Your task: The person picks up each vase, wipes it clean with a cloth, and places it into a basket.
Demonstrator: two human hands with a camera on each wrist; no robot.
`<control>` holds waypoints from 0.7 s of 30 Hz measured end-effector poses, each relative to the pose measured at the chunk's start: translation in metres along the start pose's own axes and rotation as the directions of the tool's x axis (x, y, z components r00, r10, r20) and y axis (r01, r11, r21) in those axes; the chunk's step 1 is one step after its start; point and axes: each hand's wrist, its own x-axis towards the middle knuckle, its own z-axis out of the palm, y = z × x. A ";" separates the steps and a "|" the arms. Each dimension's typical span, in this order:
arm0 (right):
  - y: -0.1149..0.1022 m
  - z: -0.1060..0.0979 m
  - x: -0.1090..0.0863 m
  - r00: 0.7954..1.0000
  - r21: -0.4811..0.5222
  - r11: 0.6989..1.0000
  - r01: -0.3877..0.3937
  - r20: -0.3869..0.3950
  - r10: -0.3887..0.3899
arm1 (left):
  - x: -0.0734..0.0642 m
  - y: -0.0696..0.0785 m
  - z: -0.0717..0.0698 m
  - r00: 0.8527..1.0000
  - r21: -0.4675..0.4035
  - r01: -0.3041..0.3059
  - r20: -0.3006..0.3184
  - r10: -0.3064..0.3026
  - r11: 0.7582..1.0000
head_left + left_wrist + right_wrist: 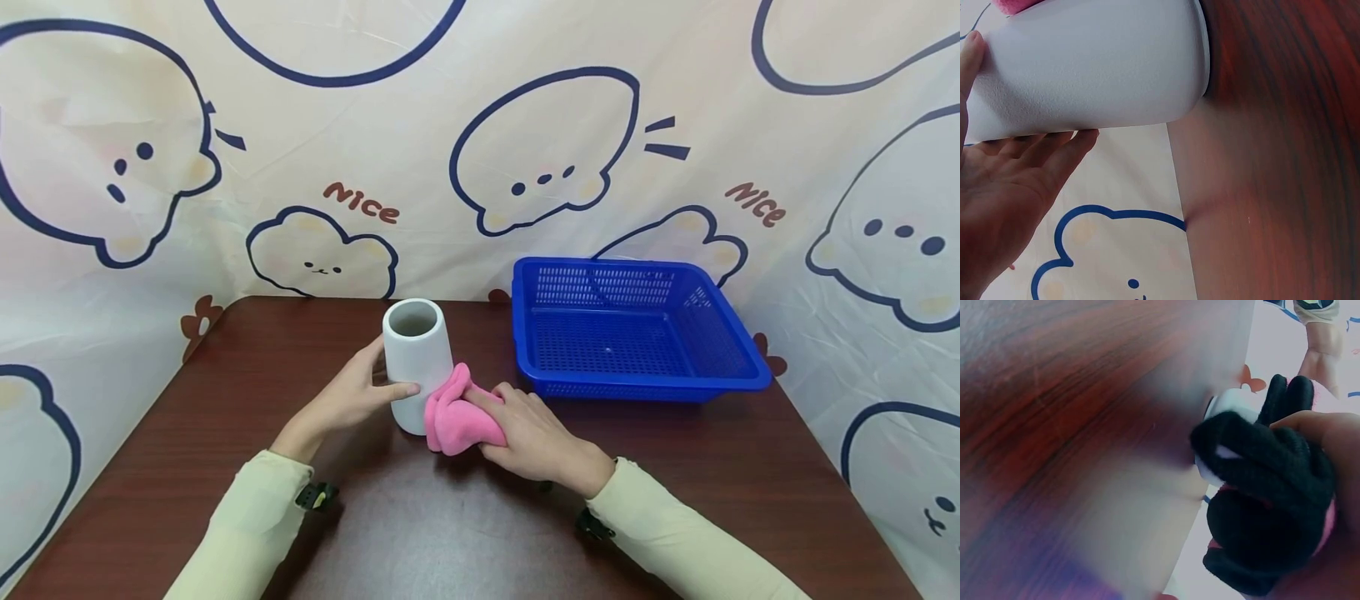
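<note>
A white vase point(411, 362) with a round open top stands upright on the table. My left hand point(348, 398) holds it from the left, thumb across the front and the other fingers behind. In the left wrist view, those fingers lie along the smooth wall of the vase point(1104, 62). Bunched in my right hand point(536, 437) is a soft pink cloth point(461, 421), its folds against the vase's lower right side. From the right wrist, the cloth point(1260, 531) looks mostly black with pink edges, and it hides much of the vase.
A blue plastic basket point(637, 385) with perforated walls stands at the back right, beyond my right hand. The dark brown wooden table point(450, 533) ends at a pale cartoon-printed curtain point(427, 250), which also runs along both sides.
</note>
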 end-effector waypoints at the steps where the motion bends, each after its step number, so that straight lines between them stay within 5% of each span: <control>1: 0.000 0.001 0.000 1.000 -0.004 1.000 -0.001 0.004 0.001 | 0.000 0.000 0.000 1.000 0.000 0.000 0.000 0.000 1.000; 21: 0.006 0.011 -0.001 0.997 -0.046 0.999 0.016 0.072 -0.013 | -0.001 0.000 0.000 1.000 -0.013 -0.020 -0.002 0.020 1.000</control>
